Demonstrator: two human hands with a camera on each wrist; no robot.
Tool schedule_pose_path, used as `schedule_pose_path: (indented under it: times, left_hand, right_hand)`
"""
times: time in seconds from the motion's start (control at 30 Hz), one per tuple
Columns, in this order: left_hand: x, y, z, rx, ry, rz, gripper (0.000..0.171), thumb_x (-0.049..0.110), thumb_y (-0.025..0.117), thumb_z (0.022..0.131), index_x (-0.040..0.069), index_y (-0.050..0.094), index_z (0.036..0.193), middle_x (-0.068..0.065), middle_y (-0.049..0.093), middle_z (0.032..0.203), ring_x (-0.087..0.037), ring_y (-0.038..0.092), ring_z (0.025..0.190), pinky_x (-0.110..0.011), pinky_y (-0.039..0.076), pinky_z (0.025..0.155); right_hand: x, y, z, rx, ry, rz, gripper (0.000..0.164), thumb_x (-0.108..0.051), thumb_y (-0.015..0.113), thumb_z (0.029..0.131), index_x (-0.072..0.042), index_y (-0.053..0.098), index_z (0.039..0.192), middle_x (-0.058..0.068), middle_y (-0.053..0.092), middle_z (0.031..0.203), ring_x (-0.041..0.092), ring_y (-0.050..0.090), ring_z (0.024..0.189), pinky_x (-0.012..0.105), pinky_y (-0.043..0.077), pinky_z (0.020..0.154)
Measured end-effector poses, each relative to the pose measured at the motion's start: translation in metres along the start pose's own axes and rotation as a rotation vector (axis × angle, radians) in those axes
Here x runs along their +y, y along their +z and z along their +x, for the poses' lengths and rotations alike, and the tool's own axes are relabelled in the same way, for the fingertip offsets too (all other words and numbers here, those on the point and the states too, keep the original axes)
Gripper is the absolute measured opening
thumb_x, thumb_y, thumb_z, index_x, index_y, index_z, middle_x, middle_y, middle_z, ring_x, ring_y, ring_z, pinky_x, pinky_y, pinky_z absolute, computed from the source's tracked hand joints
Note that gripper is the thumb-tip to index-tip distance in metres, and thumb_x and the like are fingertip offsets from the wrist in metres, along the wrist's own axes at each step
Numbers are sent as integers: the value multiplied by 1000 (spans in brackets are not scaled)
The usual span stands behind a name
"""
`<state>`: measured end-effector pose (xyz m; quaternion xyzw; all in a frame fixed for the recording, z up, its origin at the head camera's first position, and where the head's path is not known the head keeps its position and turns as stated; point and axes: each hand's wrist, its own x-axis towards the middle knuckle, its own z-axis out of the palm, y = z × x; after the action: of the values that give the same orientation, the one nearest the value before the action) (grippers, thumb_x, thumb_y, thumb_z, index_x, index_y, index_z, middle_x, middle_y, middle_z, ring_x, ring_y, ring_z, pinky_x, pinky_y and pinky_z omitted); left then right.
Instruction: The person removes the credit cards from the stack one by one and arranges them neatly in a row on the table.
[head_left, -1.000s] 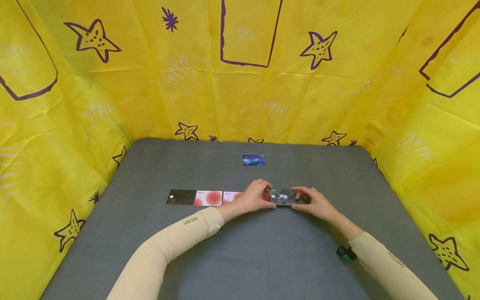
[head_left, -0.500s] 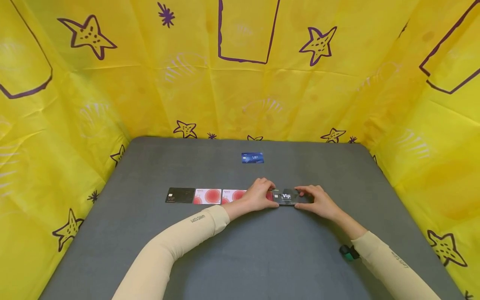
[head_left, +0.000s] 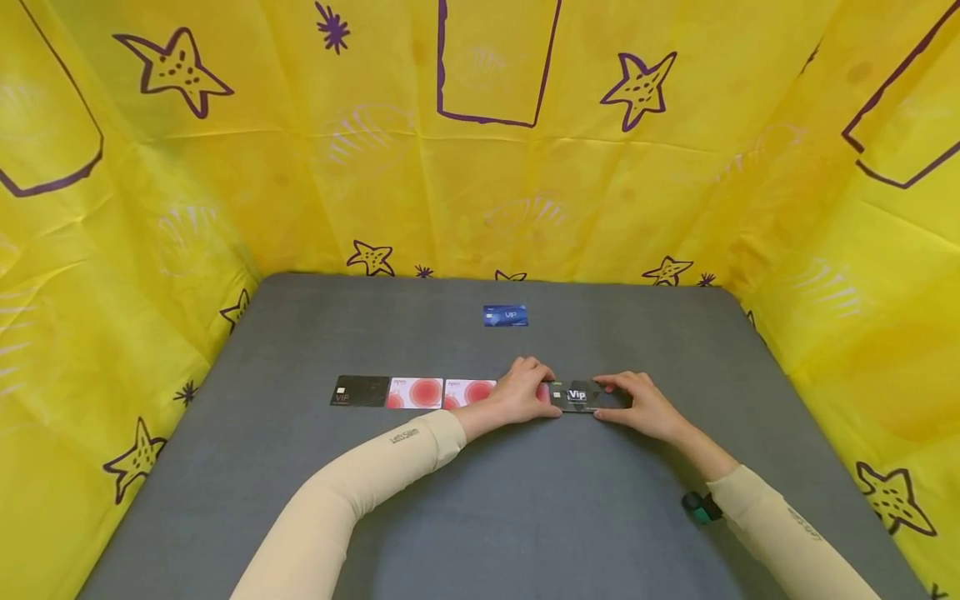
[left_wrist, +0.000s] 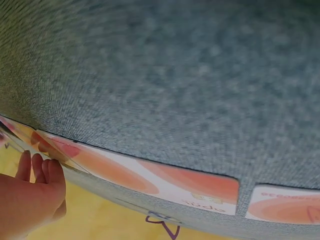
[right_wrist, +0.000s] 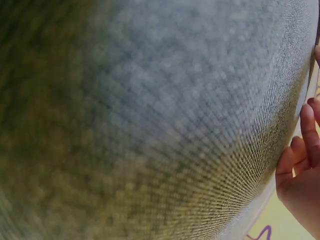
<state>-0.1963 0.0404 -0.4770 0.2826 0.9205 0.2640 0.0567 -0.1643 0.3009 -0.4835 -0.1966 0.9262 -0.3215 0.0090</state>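
Observation:
A black card (head_left: 576,396) with "Vip" printed on it lies between my two hands at the right end of a row. My left hand (head_left: 521,393) pinches its left end, with fingers at the far edge and thumb at the near edge. At the right end, my right hand (head_left: 643,408) grips it the same way. A dark patch stretches right between the right fingers; I cannot tell whether it is a second card. Pink-red card surface shows under the left hand. In the left wrist view a pink card (left_wrist: 150,175) lies just by the hand.
Leftward, the row holds a black VIP card (head_left: 360,391), a white card with red circles (head_left: 416,392) and a similar white card (head_left: 468,392). A blue VIP card (head_left: 506,316) lies farther back on the grey tabletop (head_left: 480,517). Yellow cloth (head_left: 480,192) encloses the table.
Both hands have slid slightly to the right, and the black card has moved right along with them. The other visible cards stay put; the head view has shifted a little.

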Motion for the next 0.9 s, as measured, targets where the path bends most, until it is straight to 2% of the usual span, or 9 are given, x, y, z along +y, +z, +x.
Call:
schedule_pose_path:
  times: [0.3,0.57,0.9]
  left_hand:
    - [4,1,-2,-14,-23,12,54,44,82,75,15,67,118,-1,56,113,-17,47,106,-28,46,80]
    - [1,3,-2,-19,-16,13,55,45,80,76,16,67,121,0,55,112,-16,46,106,-27,46,81]
    - [-1,4,-2,-18,-12,16,55,45,80,77,17,66,121,1,54,112,-16,46,107,-27,46,81]
  right_hand:
    - [4,-1,0,-9,-3,-10,56,-29,84,77,-9,64,126,0,58,97,21,42,91,38,33,77]
    - [2,-3,-1,-44,47,3,57,-31,82,79,-10,63,129,1,57,101,22,42,93,38,33,78]
    - [2,-4,1,-43,36,2,58,-29,82,79,-8,62,128,1,57,100,23,42,92,38,33,77]
